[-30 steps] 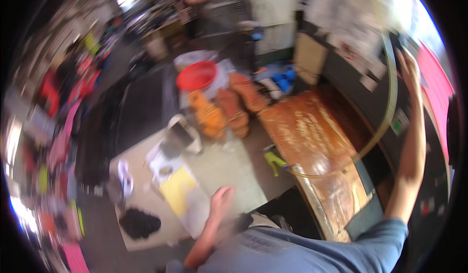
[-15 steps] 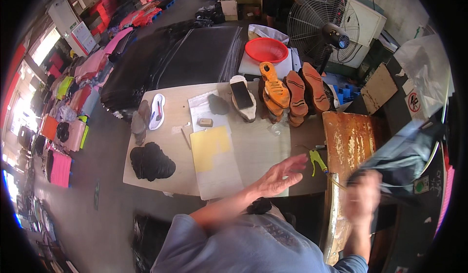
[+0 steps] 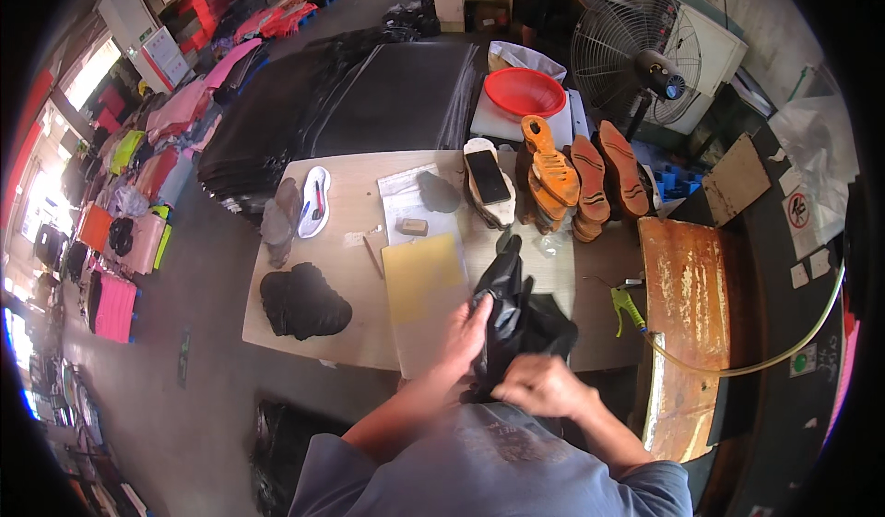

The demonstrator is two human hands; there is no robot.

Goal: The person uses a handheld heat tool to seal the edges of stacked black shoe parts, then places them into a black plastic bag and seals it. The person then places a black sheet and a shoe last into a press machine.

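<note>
A crumpled, glossy black plastic bag or sheet (image 3: pixel 505 319) is held in front of my chest, over the near edge of the table. My left hand (image 3: pixel 464 335) grips its left side, the thumb upright against it. Lower down, my right hand (image 3: pixel 544 386) is closed in a fist on its bottom edge. Part of the plastic stands up in a point, and folds hang loose to the right. Beyond it on the table lie a yellow sheet (image 3: pixel 419 277), a phone (image 3: pixel 487 177) on a pale sole, and stacked orange soles (image 3: pixel 553 174).
On the left of the table are a dark pile of flat pieces (image 3: pixel 304 302) and a white sole (image 3: pixel 314 202). A green air gun (image 3: pixel 628 311) with a hose lies at right by a worn wooden board (image 3: pixel 687 305). A fan (image 3: pixel 636 56) stands behind.
My right hand has swung the black plastic in from the far right to my front. My left hand, earlier stretched out and holding nothing, now grips it too. The view has shifted slightly.
</note>
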